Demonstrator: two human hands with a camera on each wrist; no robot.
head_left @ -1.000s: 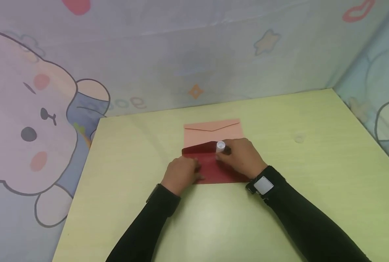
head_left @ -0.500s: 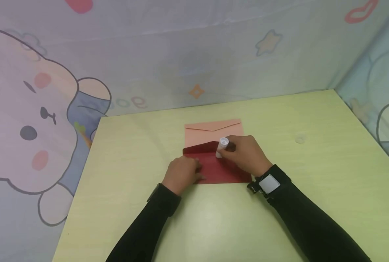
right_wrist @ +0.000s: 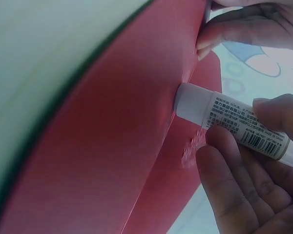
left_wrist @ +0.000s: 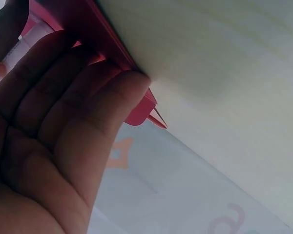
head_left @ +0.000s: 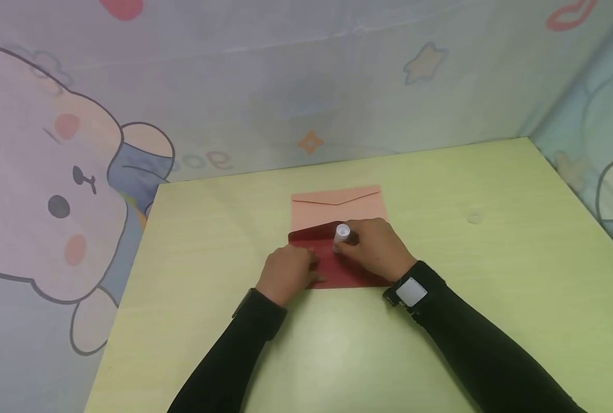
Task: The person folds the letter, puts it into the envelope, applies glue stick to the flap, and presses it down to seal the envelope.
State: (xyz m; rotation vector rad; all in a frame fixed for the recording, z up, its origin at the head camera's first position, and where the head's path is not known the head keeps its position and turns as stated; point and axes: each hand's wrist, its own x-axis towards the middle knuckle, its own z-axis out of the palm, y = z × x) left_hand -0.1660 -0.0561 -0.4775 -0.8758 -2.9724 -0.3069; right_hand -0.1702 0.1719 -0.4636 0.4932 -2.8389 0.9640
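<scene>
A red envelope [head_left: 337, 269] lies on the table, its darker flap [head_left: 314, 230] spread away from the person. My right hand [head_left: 377, 246] pinches a white glue stick [head_left: 341, 236] between thumb and fingers. In the right wrist view, the lower end of the glue stick [right_wrist: 229, 117] meets the red paper by the flap's fold. A rough pale smear [right_wrist: 193, 148] shows on the flap there. At the envelope's left side rests my left hand [head_left: 287, 272], fingertips touching the paper. The left wrist view shows that hand's fingers [left_wrist: 95, 107] extended against the red envelope [left_wrist: 95, 29].
Behind the red envelope lies a pale pink envelope [head_left: 332, 209], partly covered by it. A small clear round piece [head_left: 474, 215] sits to the right on the pale yellow table [head_left: 208, 241]. A printed curtain [head_left: 265, 86] hangs along the back edge.
My right hand with the glue stick has moved slightly right with the stick tilted, then back left along the flap's fold. My left hand has stayed in place.
</scene>
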